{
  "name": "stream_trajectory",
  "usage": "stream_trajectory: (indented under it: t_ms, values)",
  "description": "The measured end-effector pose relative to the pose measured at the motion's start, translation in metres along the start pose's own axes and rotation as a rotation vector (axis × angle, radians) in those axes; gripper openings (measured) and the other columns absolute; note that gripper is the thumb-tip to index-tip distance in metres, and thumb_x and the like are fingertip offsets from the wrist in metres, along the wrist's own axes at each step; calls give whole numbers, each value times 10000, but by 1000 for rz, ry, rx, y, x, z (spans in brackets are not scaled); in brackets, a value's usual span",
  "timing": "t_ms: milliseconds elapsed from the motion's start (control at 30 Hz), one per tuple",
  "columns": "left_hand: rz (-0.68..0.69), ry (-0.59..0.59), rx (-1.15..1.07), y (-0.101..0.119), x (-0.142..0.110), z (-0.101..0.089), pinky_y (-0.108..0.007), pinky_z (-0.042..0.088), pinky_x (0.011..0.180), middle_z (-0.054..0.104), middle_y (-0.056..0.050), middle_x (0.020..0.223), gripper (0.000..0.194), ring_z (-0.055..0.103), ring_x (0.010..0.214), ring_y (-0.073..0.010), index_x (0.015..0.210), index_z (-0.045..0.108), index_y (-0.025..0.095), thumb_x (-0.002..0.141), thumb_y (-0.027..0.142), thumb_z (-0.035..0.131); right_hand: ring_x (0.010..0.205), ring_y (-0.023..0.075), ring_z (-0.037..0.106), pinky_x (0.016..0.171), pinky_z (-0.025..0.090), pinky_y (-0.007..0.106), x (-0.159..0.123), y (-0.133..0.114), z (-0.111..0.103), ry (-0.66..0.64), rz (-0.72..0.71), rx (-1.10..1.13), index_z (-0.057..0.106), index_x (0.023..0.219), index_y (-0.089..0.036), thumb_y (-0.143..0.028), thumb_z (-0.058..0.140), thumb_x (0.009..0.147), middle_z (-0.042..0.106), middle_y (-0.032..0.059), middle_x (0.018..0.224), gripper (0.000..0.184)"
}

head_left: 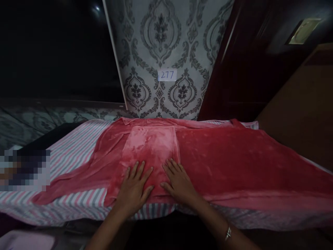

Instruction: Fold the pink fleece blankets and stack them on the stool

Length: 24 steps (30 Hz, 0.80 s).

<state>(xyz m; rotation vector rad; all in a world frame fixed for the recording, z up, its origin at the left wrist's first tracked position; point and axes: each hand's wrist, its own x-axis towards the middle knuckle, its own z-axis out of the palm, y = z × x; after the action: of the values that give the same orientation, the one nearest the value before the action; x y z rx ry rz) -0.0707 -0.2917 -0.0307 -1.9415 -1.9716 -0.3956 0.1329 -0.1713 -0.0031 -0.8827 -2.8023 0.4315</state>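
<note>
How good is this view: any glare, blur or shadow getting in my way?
Head view: dim overall, darkest under the striped cloth; small glare spot on the black screen; left hand and right hand readable on the red fabric; a pixelated patch hides the far left.

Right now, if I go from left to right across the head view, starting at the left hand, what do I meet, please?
Left hand, right hand, bracelet, gold-coloured plate.
</note>
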Motion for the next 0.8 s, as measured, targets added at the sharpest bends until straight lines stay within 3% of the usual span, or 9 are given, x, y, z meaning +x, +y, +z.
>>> stream_trajectory:
  t_ms: [133, 233, 333, 500, 800]
  values:
    - [12, 14, 3, -1, 1, 1, -601, 352, 1129, 406, -79, 1591, 561, 380, 1450, -351, 1506, 442, 342, 965, 481, 494, 1502, 283, 285, 1239, 188, 475, 14, -16, -26, -76, 38, 12, 427, 1530, -119, -468, 455, 1016, 374, 142, 1592, 622]
    - [9, 5, 1, -1, 1, 1, -612, 358, 1121, 410, -75, 1590, 546, 386, 1444, -360, 1485, 477, 338, 958, 481, 498, 1508, 283, 268, 1243, 174, 456, 29, -29, -35, 2, 17, 15, 367, 1561, -115, -469, 436, 1023, 338, 142, 1611, 648]
    - [-4, 5, -11, -1, 1, 1, -611, 346, 1131, 408, -72, 1592, 554, 384, 1445, -359, 1481, 484, 336, 948, 487, 514, 1535, 306, 169, 1243, 144, 497, 38, -31, -24, 50, -9, -3, 314, 1588, -167, -521, 454, 1008, 238, 103, 1653, 694]
    - [-22, -8, -33, 2, 2, -1, -622, 333, 1138, 418, -74, 1585, 573, 374, 1452, -366, 1501, 455, 338, 952, 492, 511, 1539, 292, 155, 1242, 136, 485, 35, -22, 1, 9, 45, -39, 368, 1566, -182, -527, 445, 1005, 257, 79, 1650, 664]
    - [-76, -136, -58, 14, 10, -15, -625, 283, 1179, 369, -105, 1608, 608, 318, 1484, -383, 1519, 439, 276, 960, 509, 494, 1519, 279, 231, 1232, 161, 465, 27, -18, 2, 67, 52, -112, 383, 1561, -194, -498, 417, 1027, 309, 79, 1633, 616]
